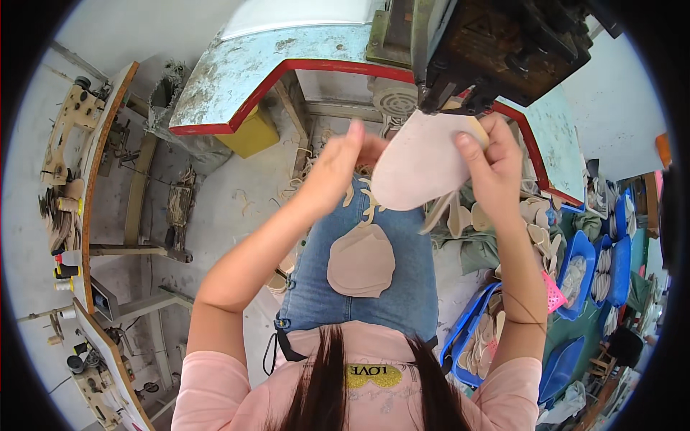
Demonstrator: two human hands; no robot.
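Note:
My right hand (496,161) grips a flat, pale pink, rounded shoe piece (420,161) by its right edge, thumb on top and fingers beneath. The piece is tilted under the dark machine head (503,54), whose lower part hides its far end; I cannot tell if they touch. Just left of the piece, my left hand (341,165) is raised with the thumb up and the fingers apart, holding nothing visible. On my denim-covered lap lies a small stack of similar pinkish flat pieces (361,262). Narrow cream trimmings (370,205) lie beyond it.
A worn, pale blue table (251,68) with a red edge curves around the machine. A yellow bin (251,133) stands beneath it. Blue baskets (575,269) with shoe parts are at right. Sewing machines (75,133) sit on benches at left. Scraps litter the floor.

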